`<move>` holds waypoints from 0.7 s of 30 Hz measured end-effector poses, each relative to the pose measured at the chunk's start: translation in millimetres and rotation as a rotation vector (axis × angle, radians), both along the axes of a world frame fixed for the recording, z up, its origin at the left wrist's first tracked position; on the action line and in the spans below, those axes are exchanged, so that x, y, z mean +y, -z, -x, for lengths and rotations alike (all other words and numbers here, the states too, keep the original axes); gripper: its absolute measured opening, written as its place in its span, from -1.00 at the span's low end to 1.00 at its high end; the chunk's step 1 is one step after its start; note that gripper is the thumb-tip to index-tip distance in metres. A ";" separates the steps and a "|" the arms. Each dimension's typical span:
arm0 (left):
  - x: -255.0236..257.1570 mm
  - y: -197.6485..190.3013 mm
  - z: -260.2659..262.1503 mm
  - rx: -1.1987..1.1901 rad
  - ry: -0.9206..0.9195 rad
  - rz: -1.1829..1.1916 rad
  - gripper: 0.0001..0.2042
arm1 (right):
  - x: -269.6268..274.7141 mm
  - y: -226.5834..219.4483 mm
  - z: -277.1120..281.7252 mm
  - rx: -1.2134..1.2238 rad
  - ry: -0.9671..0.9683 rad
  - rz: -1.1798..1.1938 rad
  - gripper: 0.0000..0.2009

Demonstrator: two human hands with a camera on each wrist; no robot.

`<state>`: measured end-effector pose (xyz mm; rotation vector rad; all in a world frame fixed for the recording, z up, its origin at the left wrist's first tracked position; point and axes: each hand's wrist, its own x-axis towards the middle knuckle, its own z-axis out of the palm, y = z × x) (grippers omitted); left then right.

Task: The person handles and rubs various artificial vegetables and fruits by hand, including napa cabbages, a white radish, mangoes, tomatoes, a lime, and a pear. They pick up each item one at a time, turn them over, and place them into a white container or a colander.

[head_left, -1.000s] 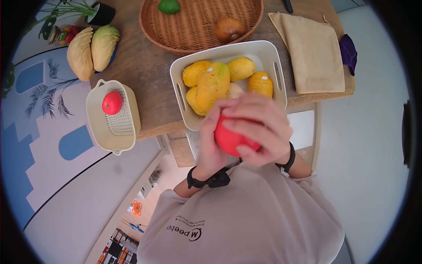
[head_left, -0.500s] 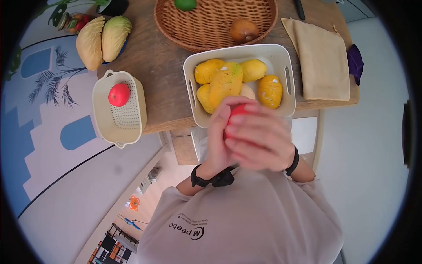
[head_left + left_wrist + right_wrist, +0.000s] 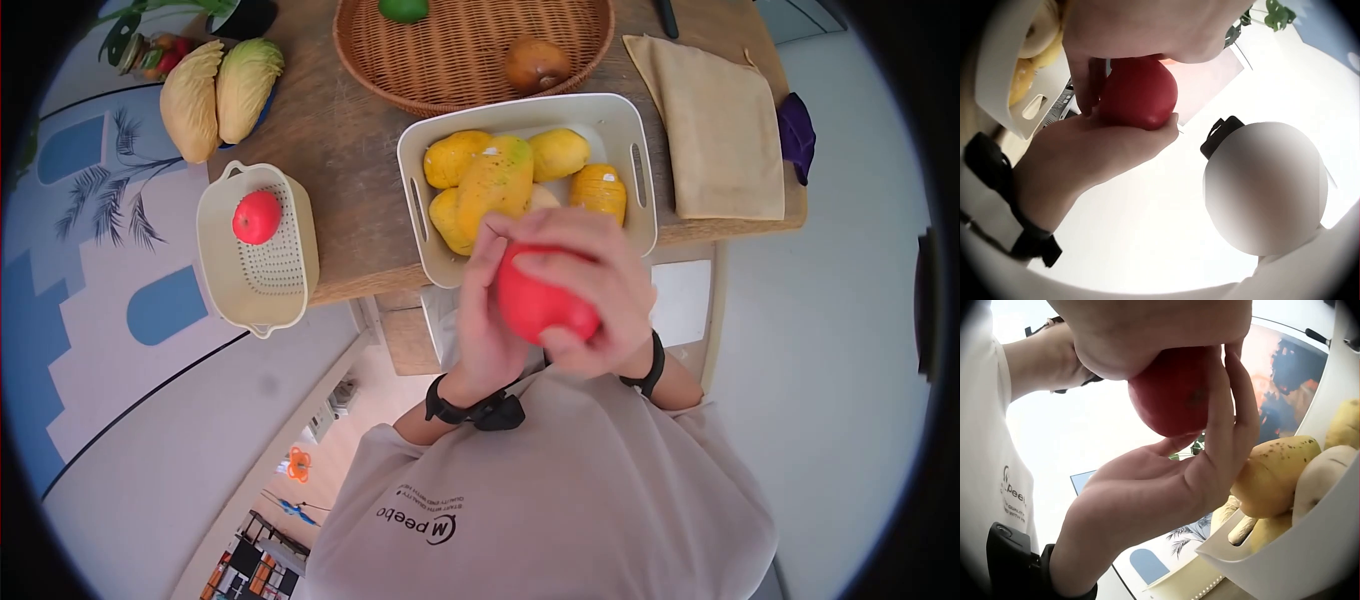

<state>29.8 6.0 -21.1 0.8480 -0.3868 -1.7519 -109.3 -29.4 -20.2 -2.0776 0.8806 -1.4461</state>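
Observation:
Both hands hold a round red fruit (image 3: pixel 545 295) in front of the shirt, at the near edge of the table. On its left side my left hand (image 3: pixel 492 310) supports it, palm against the fruit. My right hand (image 3: pixel 615 280) curls over its top and far side, fingers bent and thumb on the near side. In the left wrist view, the smooth dark red fruit (image 3: pixel 1138 94) sits between the two palms. A brownish patch shows on the fruit (image 3: pixel 1169 394) in the right wrist view. Much of its surface is hidden by fingers.
Just beyond the hands, a white tub (image 3: pixel 425 245) holds several yellow mangoes (image 3: pixel 495 180). A cream strainer basket (image 3: pixel 300 250) at left contains another red fruit (image 3: pixel 257 217). Behind are a wicker tray (image 3: pixel 440 60), two cabbages (image 3: pixel 245 90) and a folded beige cloth (image 3: pixel 720 130).
The right hand slid over the fruit, covering most of it half a second ago, and now shows more of it again. The fruit stays between both hands.

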 end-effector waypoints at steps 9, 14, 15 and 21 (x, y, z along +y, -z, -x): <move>-3.1 -6.2 2.7 -0.084 0.077 0.060 -0.55 | 3.2 -5.7 7.0 0.043 0.057 0.064 -0.73; -7.8 5.4 -7.5 -0.113 0.231 0.058 -0.63 | 9.8 -7.0 11.6 0.194 -0.109 0.223 -0.58; -4.3 7.7 -7.5 0.023 0.160 -0.001 -0.63 | 5.4 -8.3 14.6 0.170 -0.112 0.200 -0.71; -8.1 -12.1 -10.8 0.046 0.192 0.003 -0.65 | 5.1 -6.6 7.1 0.181 -0.180 0.253 -0.81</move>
